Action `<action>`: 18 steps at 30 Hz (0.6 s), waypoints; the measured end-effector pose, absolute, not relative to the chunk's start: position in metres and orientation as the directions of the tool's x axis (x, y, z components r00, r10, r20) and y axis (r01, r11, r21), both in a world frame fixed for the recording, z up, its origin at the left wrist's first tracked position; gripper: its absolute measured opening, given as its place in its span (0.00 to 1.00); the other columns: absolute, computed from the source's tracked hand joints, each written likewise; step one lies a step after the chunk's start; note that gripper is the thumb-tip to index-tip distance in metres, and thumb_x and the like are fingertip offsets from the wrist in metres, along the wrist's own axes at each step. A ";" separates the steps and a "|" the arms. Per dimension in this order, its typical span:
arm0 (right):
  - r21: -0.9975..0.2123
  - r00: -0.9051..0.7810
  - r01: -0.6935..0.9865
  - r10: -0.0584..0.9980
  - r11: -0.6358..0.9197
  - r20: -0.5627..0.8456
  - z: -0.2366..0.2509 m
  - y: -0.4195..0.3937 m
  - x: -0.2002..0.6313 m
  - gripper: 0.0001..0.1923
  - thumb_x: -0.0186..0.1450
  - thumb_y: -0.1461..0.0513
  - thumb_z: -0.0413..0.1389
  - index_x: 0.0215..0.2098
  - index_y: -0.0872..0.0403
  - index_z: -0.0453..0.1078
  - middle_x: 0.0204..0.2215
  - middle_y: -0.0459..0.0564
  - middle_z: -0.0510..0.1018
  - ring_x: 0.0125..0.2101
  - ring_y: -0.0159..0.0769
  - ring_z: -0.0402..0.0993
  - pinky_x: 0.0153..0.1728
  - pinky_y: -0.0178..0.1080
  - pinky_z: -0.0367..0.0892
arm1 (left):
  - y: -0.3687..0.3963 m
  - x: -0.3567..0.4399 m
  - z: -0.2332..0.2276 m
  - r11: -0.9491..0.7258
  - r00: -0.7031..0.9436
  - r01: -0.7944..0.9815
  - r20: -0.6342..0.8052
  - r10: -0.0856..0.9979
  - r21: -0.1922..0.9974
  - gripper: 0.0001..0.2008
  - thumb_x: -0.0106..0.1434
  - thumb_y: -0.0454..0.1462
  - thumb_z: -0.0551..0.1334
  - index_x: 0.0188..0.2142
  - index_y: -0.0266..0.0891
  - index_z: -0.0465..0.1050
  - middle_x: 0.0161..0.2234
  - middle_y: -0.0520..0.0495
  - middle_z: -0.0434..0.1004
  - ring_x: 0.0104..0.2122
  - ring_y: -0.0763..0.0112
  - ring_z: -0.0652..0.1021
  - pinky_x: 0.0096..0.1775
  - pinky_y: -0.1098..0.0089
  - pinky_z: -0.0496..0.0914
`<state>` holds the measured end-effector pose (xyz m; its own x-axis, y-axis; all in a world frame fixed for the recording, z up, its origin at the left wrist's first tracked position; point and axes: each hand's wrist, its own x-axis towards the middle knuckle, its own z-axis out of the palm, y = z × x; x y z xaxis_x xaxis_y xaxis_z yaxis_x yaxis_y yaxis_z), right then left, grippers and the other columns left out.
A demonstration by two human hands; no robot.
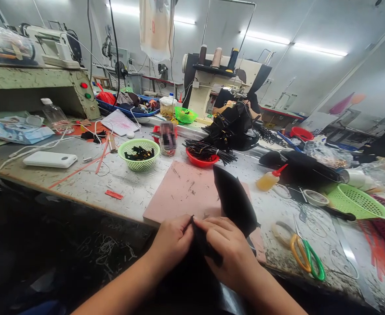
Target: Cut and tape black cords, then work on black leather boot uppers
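Both hands work at the near edge of the bench: left hand (173, 243) and right hand (227, 249) each pinch the lower end of a black fabric piece (235, 199), fingertips meeting at its folded edge. Upper part of that piece stands up over the pink cutting mat (179, 190), which lies at the near edge, just ahead of the hands.

Right of the mat, near the same edge: scissors with yellow and green handles (306, 253), lying flat, apart from the right hand. Further right, a lime mesh basket (359, 201) tipped on its side, red strips (378, 249) beside it. A yellow squeeze bottle with a red nozzle (269, 179) lies behind the mat's right corner.

Behind the mat toward mid-bench: green basket (139, 154) holding small black parts, a red bowl (201, 159) with a bundle of black strips (208, 151) sticking out, a heap of black bags or straps (233, 127) behind it.

Left end of bench: white power bank (50, 159) with cable, clear plastic bottle (55, 116), notebook (119, 122). Sewing machine (212, 76) with thread cones sits at the far edge.
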<state>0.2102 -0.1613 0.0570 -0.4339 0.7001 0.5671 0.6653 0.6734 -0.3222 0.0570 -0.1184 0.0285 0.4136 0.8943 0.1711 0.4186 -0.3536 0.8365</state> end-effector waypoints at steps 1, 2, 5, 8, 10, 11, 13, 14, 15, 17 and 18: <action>-0.304 -0.448 0.666 0.691 0.681 0.568 0.057 -0.161 0.211 0.12 0.51 0.70 0.49 0.33 0.55 0.67 0.40 0.55 0.78 0.38 0.43 0.73 0.38 0.44 0.69 | -0.118 0.057 0.029 -0.350 0.420 0.410 0.167 0.892 0.842 0.12 0.59 0.36 0.50 0.21 0.39 0.64 0.19 0.51 0.69 0.20 0.72 0.68 0.24 0.73 0.59; -0.289 -0.460 0.666 0.683 0.688 0.567 0.057 -0.160 0.211 0.10 0.51 0.70 0.49 0.31 0.55 0.66 0.41 0.55 0.78 0.38 0.43 0.73 0.38 0.43 0.69 | -0.118 0.057 0.029 -0.344 0.426 0.399 0.161 0.890 0.850 0.13 0.59 0.36 0.49 0.21 0.39 0.65 0.19 0.51 0.70 0.21 0.72 0.68 0.24 0.73 0.60; -0.239 -0.496 0.675 0.669 0.698 0.554 0.057 -0.160 0.212 0.09 0.50 0.71 0.49 0.28 0.54 0.65 0.42 0.55 0.77 0.39 0.42 0.72 0.39 0.43 0.69 | -0.116 0.058 0.031 -0.319 0.438 0.365 0.141 0.888 0.875 0.13 0.59 0.36 0.49 0.21 0.38 0.65 0.20 0.51 0.70 0.21 0.72 0.68 0.24 0.73 0.60; -0.158 -0.531 0.698 0.653 0.698 0.539 0.055 -0.160 0.209 0.11 0.48 0.73 0.47 0.26 0.54 0.65 0.42 0.55 0.77 0.39 0.42 0.72 0.38 0.44 0.68 | -0.113 0.056 0.030 -0.317 0.454 0.369 0.128 0.882 0.873 0.12 0.59 0.35 0.49 0.21 0.39 0.64 0.19 0.52 0.69 0.21 0.72 0.69 0.24 0.73 0.60; -0.093 -0.567 0.709 0.643 0.699 0.515 0.054 -0.161 0.208 0.12 0.47 0.74 0.46 0.25 0.55 0.65 0.42 0.56 0.77 0.39 0.43 0.72 0.38 0.44 0.67 | -0.111 0.053 0.028 -0.342 0.476 0.398 0.127 0.870 0.851 0.11 0.58 0.34 0.49 0.22 0.39 0.65 0.20 0.51 0.70 0.22 0.71 0.69 0.25 0.73 0.61; -0.065 -0.585 0.713 0.644 0.698 0.492 0.054 -0.161 0.207 0.12 0.47 0.74 0.46 0.25 0.55 0.65 0.43 0.57 0.77 0.40 0.43 0.72 0.38 0.44 0.67 | -0.110 0.052 0.027 -0.359 0.493 0.404 0.130 0.861 0.841 0.11 0.58 0.33 0.49 0.23 0.39 0.66 0.21 0.50 0.71 0.22 0.70 0.70 0.26 0.72 0.62; -0.042 -0.606 0.724 0.664 0.689 0.438 0.054 -0.160 0.208 0.11 0.49 0.73 0.47 0.26 0.56 0.65 0.45 0.58 0.75 0.41 0.44 0.71 0.39 0.45 0.66 | -0.108 0.048 0.025 -0.376 0.544 0.367 0.131 0.829 0.851 0.09 0.56 0.30 0.51 0.28 0.39 0.69 0.25 0.49 0.73 0.26 0.68 0.72 0.29 0.71 0.64; -0.049 -0.607 0.728 0.677 0.683 0.415 0.055 -0.158 0.209 0.09 0.50 0.72 0.48 0.26 0.56 0.66 0.45 0.58 0.75 0.42 0.45 0.71 0.39 0.46 0.66 | -0.107 0.047 0.025 -0.364 0.575 0.321 0.125 0.809 0.874 0.10 0.54 0.29 0.52 0.31 0.39 0.70 0.29 0.49 0.75 0.29 0.67 0.73 0.33 0.70 0.66; -0.067 -0.604 0.731 0.689 0.680 0.401 0.055 -0.157 0.211 0.07 0.51 0.71 0.49 0.27 0.56 0.66 0.46 0.58 0.74 0.42 0.45 0.71 0.40 0.46 0.66 | -0.106 0.046 0.024 -0.332 0.601 0.264 0.114 0.791 0.906 0.12 0.53 0.29 0.53 0.35 0.39 0.70 0.33 0.48 0.75 0.33 0.66 0.74 0.36 0.69 0.67; -0.111 -0.596 0.720 0.692 0.685 0.408 0.056 -0.153 0.214 0.06 0.51 0.69 0.51 0.28 0.55 0.66 0.45 0.56 0.75 0.42 0.45 0.71 0.40 0.46 0.65 | -0.105 0.046 0.024 -0.224 0.626 0.155 0.079 0.775 0.962 0.16 0.53 0.28 0.53 0.40 0.39 0.69 0.38 0.48 0.75 0.40 0.65 0.73 0.43 0.68 0.66; -0.127 -0.594 0.708 0.684 0.694 0.424 0.056 -0.151 0.216 0.06 0.52 0.68 0.51 0.28 0.55 0.66 0.44 0.54 0.76 0.42 0.43 0.72 0.40 0.45 0.65 | -0.105 0.047 0.025 -0.164 0.626 0.113 0.058 0.777 0.980 0.16 0.53 0.28 0.54 0.41 0.39 0.69 0.40 0.48 0.75 0.42 0.64 0.73 0.45 0.67 0.65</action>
<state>0.2159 -0.1511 0.0562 -0.5943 0.6836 0.4237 0.7084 0.6944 -0.1266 0.0467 -0.1049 0.0245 0.6265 0.7773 0.0578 0.1127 -0.1637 0.9801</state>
